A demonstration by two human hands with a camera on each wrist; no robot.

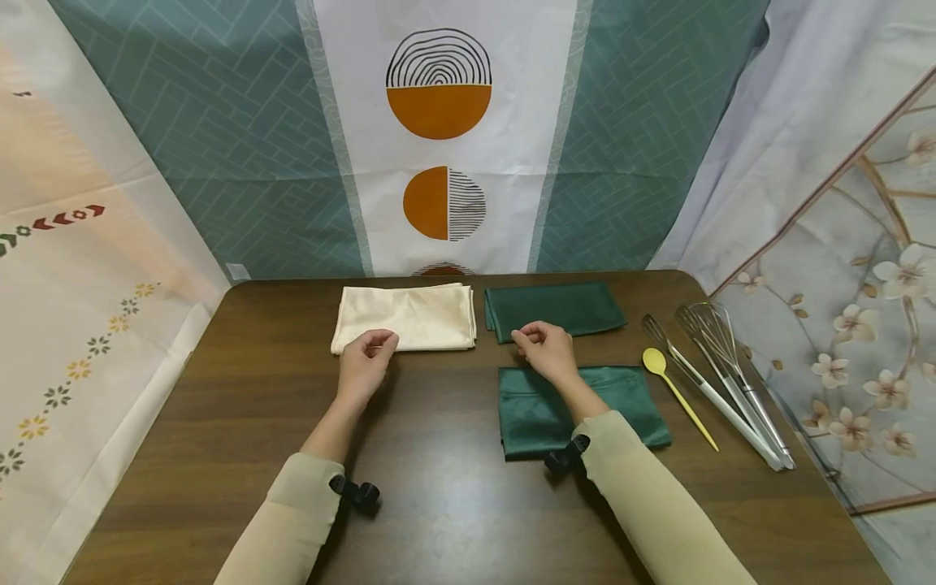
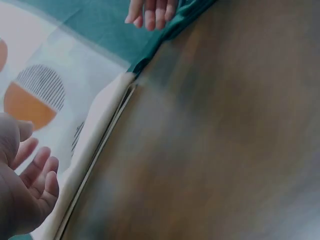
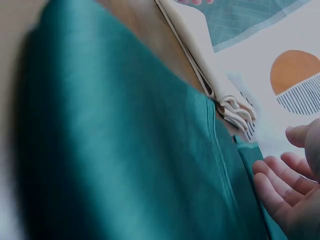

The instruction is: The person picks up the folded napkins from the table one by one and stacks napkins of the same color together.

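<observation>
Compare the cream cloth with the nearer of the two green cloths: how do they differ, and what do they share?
Colour: the cream cloth is pale; the nearer green cloth is dark.
Place: the cream cloth lies farther from the person and to the left of the nearer green cloth.
Shared: both are folded and lie on the wooden table.

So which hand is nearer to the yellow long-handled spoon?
Right. The right hand is by the far folded green cloth, left of the spoon; the left hand is farther left, by the folded cream cloth.
</observation>
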